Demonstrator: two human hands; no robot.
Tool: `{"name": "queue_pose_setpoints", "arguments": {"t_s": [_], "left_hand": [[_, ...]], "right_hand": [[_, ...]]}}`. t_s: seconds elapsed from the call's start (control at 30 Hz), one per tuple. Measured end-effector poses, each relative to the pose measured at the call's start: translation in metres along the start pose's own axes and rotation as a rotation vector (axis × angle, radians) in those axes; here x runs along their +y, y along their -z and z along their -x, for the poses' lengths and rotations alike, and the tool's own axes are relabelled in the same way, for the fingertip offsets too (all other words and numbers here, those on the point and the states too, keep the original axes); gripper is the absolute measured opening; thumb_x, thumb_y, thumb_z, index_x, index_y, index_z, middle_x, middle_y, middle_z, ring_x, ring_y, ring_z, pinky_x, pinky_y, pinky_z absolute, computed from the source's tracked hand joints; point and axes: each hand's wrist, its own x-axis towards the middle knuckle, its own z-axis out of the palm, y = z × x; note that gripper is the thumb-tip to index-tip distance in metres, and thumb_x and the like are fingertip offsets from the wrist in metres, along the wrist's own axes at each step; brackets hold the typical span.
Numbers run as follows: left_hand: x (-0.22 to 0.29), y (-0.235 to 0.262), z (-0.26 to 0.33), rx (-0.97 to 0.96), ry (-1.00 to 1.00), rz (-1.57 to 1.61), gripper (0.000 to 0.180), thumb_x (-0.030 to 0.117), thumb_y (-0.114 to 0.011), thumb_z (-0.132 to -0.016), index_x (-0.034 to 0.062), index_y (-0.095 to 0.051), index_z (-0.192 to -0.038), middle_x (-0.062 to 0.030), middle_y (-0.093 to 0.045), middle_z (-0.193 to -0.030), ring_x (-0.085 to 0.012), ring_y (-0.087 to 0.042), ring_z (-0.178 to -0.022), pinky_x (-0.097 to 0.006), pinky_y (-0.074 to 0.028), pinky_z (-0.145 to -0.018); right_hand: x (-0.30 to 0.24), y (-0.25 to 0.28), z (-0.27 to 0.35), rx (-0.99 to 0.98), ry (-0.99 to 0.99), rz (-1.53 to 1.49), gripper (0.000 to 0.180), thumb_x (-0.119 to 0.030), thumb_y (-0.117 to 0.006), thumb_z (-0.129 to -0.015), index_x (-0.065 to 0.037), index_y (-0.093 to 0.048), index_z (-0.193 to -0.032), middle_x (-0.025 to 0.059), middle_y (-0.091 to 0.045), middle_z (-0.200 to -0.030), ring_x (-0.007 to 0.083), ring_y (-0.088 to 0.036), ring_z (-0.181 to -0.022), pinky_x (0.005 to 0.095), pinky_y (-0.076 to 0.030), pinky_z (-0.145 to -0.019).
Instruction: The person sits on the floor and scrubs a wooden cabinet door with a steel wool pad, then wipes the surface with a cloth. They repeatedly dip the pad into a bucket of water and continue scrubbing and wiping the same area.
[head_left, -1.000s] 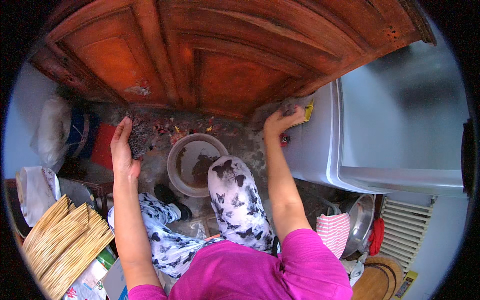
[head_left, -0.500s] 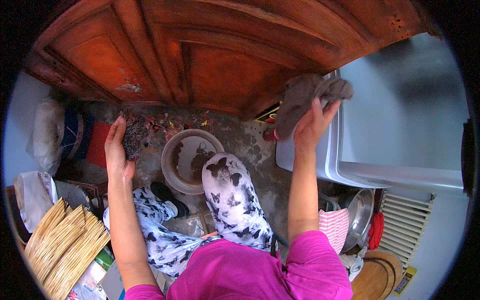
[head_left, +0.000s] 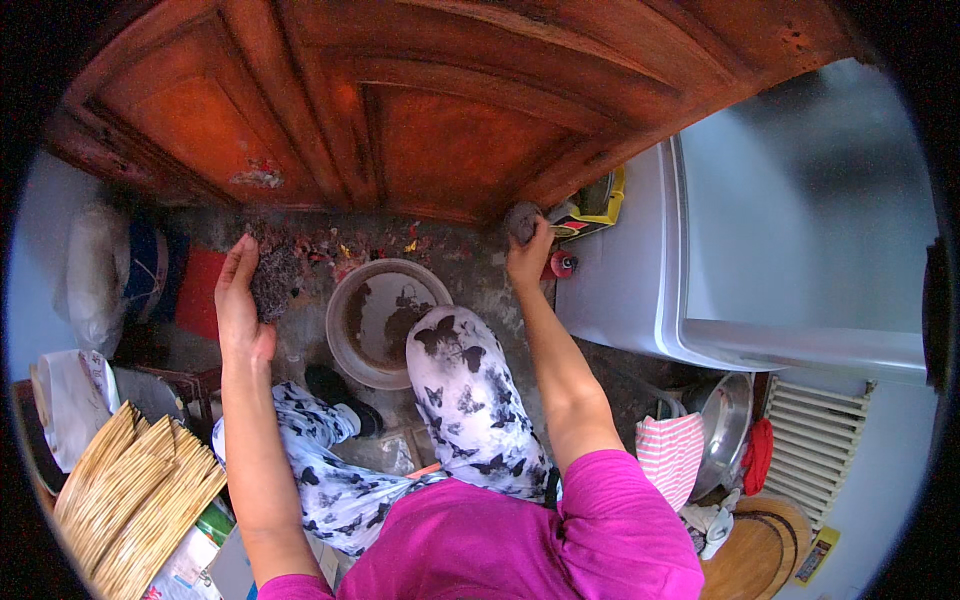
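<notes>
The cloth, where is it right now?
In the head view, the cloth is above and right of centre, bunched in the right hand, left of the yellow box.

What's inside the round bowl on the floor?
The bowl seems to hold water with dark patches. A knee covers its lower right edge, so that part can't be seen.

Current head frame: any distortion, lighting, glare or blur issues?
Head view: black corners, and the red-brown cabinet's panel lines bow. Head view: the floor below it is dim; the pale appliance is brighter, with a soft dark patch. Head view: both the left hand and right hand look fairly crisp; the grey cloth's weave can't be made out.
</notes>
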Motion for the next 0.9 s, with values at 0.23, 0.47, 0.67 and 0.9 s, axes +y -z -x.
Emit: {"name": "queue_pose_setpoints", "arguments": {"t_s": [0.23, 0.47, 0.67, 0.9], "left_hand": [[0.007, 0.001, 0.009, 0.019, 0.006, 0.049, 0.021, 0.013, -0.060, -0.097, 0.0063, -0.063, -0.117, -0.0071, -0.068, -0.114, -0.0182, -0.066, -0.102, -0.032, -0.053, -0.090], [0.006, -0.005, 0.010, 0.033, -0.006, 0.060, 0.020, 0.014, -0.062, -0.096, 0.0074, -0.063, -0.115, -0.0063, -0.069, -0.113, -0.0176, -0.066, -0.101, -0.030, -0.053, -0.089], [0.008, -0.009, 0.007, 0.013, -0.005, 0.039, 0.023, 0.015, -0.061, -0.097, 0.0061, -0.062, -0.117, -0.0063, -0.068, -0.114, -0.0175, -0.066, -0.101, -0.031, -0.053, -0.088], [0.003, -0.024, 0.010, 0.012, 0.024, -0.001, 0.038, 0.020, -0.058, -0.097, 0.0058, -0.058, -0.132, -0.0049, -0.061, -0.133, -0.0193, -0.058, -0.119, -0.035, -0.045, -0.102]], "right_hand": [[-0.086, 0.052, -0.046, 0.209, -0.154, -0.693, 0.062, -0.019, -0.070, -0.091, 0.004, -0.037, -0.137, 0.0196, -0.050, -0.133, 0.0300, -0.049, -0.119, 0.0407, -0.037, -0.105], [-0.013, -0.036, -0.038, 0.475, -0.059, 0.118, 0.077, -0.020, -0.061, -0.092, 0.012, -0.016, -0.145, 0.0349, -0.029, -0.145, 0.0471, -0.026, -0.136, 0.0485, -0.011, -0.119], [0.025, -0.111, 0.003, 0.249, -0.931, -0.444, 0.071, -0.032, -0.052, -0.096, 0.010, -0.018, -0.142, 0.0329, -0.032, -0.143, 0.0454, -0.033, -0.134, 0.0514, -0.020, -0.114], [0.085, -0.069, -0.018, 0.003, -1.335, -1.224, 0.062, -0.048, -0.047, -0.097, -0.004, -0.038, -0.141, 0.0169, -0.045, -0.142, 0.0372, -0.045, -0.127, 0.0511, -0.035, -0.107]]}}
